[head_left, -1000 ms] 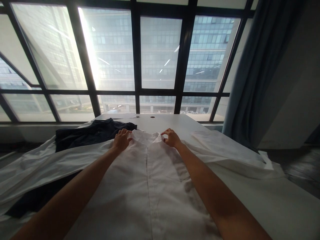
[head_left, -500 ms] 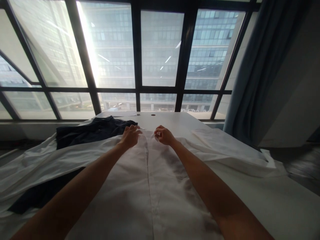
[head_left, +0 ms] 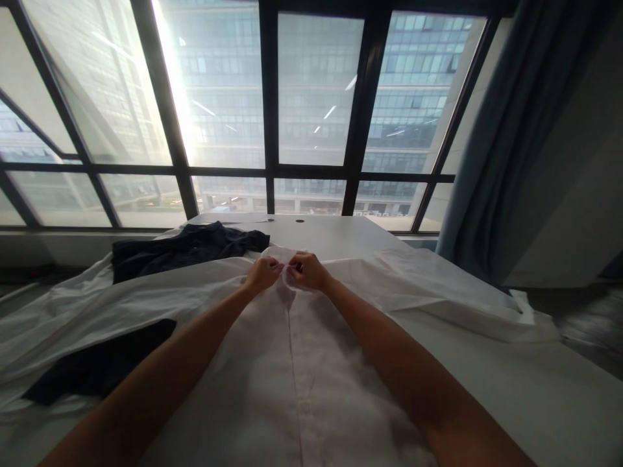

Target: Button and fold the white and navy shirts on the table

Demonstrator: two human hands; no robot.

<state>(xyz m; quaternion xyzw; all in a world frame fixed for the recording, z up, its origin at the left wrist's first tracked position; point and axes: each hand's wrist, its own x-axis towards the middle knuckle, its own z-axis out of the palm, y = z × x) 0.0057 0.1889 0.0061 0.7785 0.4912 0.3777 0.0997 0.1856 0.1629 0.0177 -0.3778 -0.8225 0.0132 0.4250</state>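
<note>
A white shirt [head_left: 263,363] lies spread front up, its collar end away from me and its front placket running down the middle. Both sleeves stretch out to the sides. At the collar, my left hand [head_left: 263,273] pinches the left front edge between thumb and fingers. Close beside it, almost touching, my right hand [head_left: 307,271] is closed on the other front edge of the collar. The cloth between the two hands is drawn up into a small fold. Whether a button sits between the fingertips is too small to tell.
Dark navy clothing [head_left: 195,246] lies at the far left, and another dark piece [head_left: 102,363] shows beneath the white cloth nearer me. The white table [head_left: 335,230] reaches towards large black-framed windows [head_left: 316,91]. A blue-grey curtain [head_left: 491,149] hangs at the right.
My hands have come together at the collar and slightly nearer me, my left hand going from spread fingers to a pinch. The collar now stands up behind them.
</note>
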